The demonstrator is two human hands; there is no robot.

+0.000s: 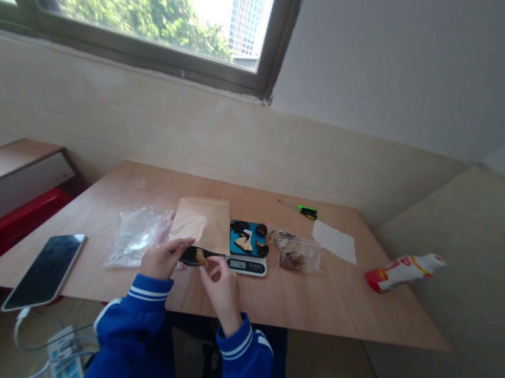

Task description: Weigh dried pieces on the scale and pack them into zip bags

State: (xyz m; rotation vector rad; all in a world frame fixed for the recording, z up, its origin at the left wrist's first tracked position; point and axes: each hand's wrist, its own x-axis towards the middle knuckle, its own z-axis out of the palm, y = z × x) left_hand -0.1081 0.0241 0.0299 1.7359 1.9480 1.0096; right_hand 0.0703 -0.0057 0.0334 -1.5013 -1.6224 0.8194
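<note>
My left hand point(161, 259) pinches the near edge of a brown paper bag point(202, 220) that lies flat on the table. A dark area point(189, 256) shows between my hands at the bag's near edge; I cannot tell if it is the open mouth or a separate black thing. My right hand point(223, 286) is closed, its fingertips at a small brown dried-looking piece point(201, 257) in front of the dark area. Just right of the bag stands a kitchen scale point(247, 266) with a blue top, bearing several black and tan pieces point(244, 243).
Zip bags of brown pieces point(292, 256) lie right of the scale, a clear plastic bag point(134, 236) left. Behind are screwdrivers point(307, 210) and white paper point(335, 241). A bottle point(403, 272) lies at the right; a cabled tablet point(46, 271) overhangs the left front edge.
</note>
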